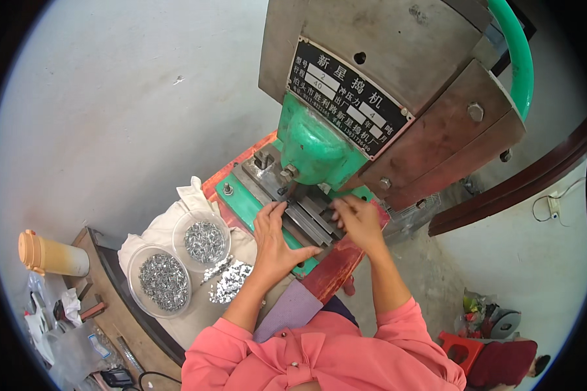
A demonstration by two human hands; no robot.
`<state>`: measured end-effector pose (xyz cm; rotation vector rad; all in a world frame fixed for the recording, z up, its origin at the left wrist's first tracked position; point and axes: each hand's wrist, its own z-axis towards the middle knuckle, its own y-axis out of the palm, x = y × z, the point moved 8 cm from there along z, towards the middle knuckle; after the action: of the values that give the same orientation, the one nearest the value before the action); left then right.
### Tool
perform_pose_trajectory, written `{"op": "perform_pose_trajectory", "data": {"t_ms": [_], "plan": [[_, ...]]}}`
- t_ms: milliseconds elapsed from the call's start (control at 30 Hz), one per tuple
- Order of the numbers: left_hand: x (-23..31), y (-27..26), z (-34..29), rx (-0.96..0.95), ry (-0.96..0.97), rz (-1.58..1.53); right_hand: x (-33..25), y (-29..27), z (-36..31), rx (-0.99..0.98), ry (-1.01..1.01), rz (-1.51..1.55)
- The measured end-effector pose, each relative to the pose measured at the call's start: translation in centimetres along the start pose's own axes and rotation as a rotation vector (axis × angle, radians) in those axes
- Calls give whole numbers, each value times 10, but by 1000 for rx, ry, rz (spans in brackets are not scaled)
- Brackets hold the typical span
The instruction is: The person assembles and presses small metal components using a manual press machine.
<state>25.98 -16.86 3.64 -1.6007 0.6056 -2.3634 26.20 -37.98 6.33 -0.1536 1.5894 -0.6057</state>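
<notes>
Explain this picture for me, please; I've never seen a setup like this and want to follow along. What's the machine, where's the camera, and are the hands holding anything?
There is one picture, from a wide fisheye camera on the person's head, looking down; that's why edges bend. The big green and grey machine looks like a metal press. The left hand is spread, fingertips at the steel tooling beneath it. The right hand is at the tooling's other side, fingers curled; whether it grips something small isn't clear. To the left, on a pale cloth, sit two clear bowls of small silvery parts, with a loose pile of shiny flat pieces beside them.
</notes>
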Motion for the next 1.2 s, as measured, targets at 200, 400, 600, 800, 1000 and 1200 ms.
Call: {"op": "perform_pose_trajectory", "data": {"t_ms": [200,400,600,800,1000,1200], "plan": [[-1,0,7,1,1,-6,-21,29,27,-346,98,-155],[-3,-2,8,-1,-2,-38,-11,41,25,-576,113,-168],[-2,-2,10,-3,-18,-68,2,39,22,-503,102,-53],[-3,-6,5,23,-16,-114,-9,12,2,-321,65,138],[-7,-21,-22,124,-93,-277,-35,17,-60,-355,-371,-483],[-3,-23,-61,32,-198,-498,-16,19,-67,-165,-534,-660]]}}
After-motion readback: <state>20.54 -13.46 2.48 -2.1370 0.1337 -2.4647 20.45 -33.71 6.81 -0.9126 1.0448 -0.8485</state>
